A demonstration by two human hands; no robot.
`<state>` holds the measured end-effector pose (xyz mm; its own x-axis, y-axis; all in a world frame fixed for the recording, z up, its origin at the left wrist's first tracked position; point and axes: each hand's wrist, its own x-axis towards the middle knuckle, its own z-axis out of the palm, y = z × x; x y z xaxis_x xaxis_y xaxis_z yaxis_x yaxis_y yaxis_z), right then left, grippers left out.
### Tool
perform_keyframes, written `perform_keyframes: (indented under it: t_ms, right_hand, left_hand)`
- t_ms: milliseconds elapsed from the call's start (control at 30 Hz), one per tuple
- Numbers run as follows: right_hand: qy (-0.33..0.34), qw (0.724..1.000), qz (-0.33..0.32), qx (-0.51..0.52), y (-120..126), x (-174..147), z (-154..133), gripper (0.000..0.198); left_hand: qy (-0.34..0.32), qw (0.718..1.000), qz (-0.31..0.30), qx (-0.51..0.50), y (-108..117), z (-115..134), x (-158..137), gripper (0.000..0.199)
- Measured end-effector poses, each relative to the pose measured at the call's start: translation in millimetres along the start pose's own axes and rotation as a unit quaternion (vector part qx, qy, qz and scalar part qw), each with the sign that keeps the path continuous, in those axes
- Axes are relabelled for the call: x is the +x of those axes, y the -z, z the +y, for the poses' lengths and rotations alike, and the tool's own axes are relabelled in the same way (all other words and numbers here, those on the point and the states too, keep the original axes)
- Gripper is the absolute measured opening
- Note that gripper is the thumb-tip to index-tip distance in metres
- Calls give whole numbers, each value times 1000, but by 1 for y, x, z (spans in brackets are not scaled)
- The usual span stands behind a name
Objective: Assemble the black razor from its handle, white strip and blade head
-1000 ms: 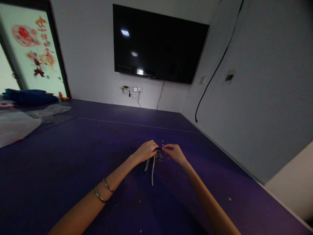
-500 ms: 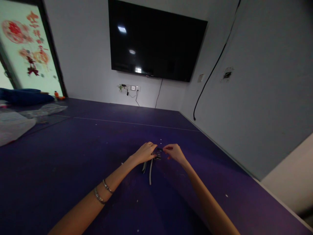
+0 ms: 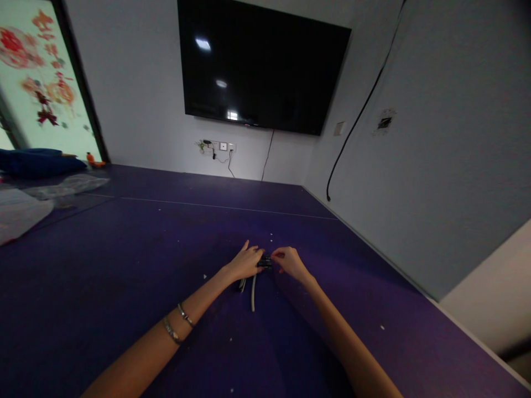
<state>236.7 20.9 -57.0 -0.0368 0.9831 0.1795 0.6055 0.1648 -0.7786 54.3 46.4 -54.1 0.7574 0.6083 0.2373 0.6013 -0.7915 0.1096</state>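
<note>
My left hand (image 3: 246,262) is closed over a small dark object (image 3: 264,262) low on the purple surface, its thumb and fingertips at the object's left side. A pale grey strip (image 3: 253,293), like a cable or strap, sticks out toward me from beneath that hand. Beside it is a shorter dark-and-grey piece (image 3: 243,284), partly covered by the hand. Thumb and fingers of my right hand (image 3: 288,261) are pinched together at the object's right end. Whatever lies between those fingertips is too small to make out. The dark object's exact kind does not show.
The purple surface (image 3: 166,309) reaches to the walls and carries small white scraps. Clear plastic bags (image 3: 25,213), a dark blue cloth bundle (image 3: 41,162) and an orange item (image 3: 93,161) are at the far left. A black cable (image 3: 357,127) hangs along the right wall; a television (image 3: 265,66) is mounted ahead.
My right hand has come slightly left, nearer my left hand, and the dark piece seen at its fingertips now merges with the object. My left fingers have shifted, one now lifted.
</note>
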Motion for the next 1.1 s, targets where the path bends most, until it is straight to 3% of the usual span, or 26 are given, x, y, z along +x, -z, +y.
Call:
perform_keyframes:
  t_ms: [700, 1100]
  right_hand:
    - [46, 996, -43, -59, -1, -4, -6, 22]
    - [74, 991, -51, -101, -6, 2, 6, 23]
  left_hand:
    - [-6, 1000, 0, -6, -2, -1, 1, 42]
    - [-18, 1000, 2, 10, 1, 1, 0, 27]
